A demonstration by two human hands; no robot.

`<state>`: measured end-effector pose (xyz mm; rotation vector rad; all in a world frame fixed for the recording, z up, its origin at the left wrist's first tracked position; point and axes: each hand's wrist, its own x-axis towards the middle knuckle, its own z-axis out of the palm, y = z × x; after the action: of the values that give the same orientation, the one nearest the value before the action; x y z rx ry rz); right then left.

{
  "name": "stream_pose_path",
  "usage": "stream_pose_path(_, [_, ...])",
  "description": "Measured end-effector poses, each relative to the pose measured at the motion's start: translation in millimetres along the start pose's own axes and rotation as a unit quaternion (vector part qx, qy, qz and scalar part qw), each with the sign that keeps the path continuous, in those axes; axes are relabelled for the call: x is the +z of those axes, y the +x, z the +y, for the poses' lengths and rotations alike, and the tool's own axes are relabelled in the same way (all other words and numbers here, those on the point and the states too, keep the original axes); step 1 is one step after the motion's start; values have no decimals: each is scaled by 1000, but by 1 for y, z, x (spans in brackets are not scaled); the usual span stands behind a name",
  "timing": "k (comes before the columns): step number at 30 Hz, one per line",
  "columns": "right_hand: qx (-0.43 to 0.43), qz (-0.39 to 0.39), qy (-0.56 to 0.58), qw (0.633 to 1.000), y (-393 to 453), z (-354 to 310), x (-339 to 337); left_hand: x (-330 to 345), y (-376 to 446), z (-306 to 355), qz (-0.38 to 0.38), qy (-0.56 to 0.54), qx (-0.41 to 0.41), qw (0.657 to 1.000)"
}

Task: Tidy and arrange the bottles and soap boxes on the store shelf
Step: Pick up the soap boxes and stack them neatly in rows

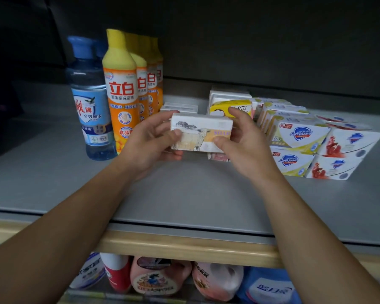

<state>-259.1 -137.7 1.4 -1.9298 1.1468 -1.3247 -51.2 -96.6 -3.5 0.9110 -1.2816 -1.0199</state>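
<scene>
A white soap box with a sheep picture (201, 133) is held above the grey shelf (184, 194) at its middle. My left hand (150, 139) grips its left end, thumb on the front face. My right hand (245, 142) grips its right end. Behind the box stand more soap boxes, one with a yellow top (230, 107). To the right, Safeguard soap boxes (298, 137) are stacked in rows, with red-printed ones (347, 150) at the far right. At the left stand a blue bottle (91, 106) and a row of orange dish-soap bottles (121, 93).
The shelf has a wooden front edge (184, 246). Below it, a lower shelf holds pink (156, 275), red and blue bottles. A dark back wall closes the shelf behind the goods. Bare grey shelf surface lies in front of the boxes.
</scene>
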Motion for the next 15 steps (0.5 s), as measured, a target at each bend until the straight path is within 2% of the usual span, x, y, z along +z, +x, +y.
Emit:
stream_pose_path(2, [-16, 30, -49, 998, 1, 0, -1, 2, -1, 0, 7, 2, 10, 1000])
stream_pose_path(5, [-36, 44, -40, 998, 0, -2, 1, 5, -2, 2, 31, -14, -8, 999])
stream_pose_path(11, [-77, 5, 35, 996, -5, -7, 6, 5, 0, 5, 51, -57, 17, 997])
stream_pose_path(15, [-89, -23, 70, 993, -6, -8, 7, 4, 0, 7, 13, -66, 45, 997])
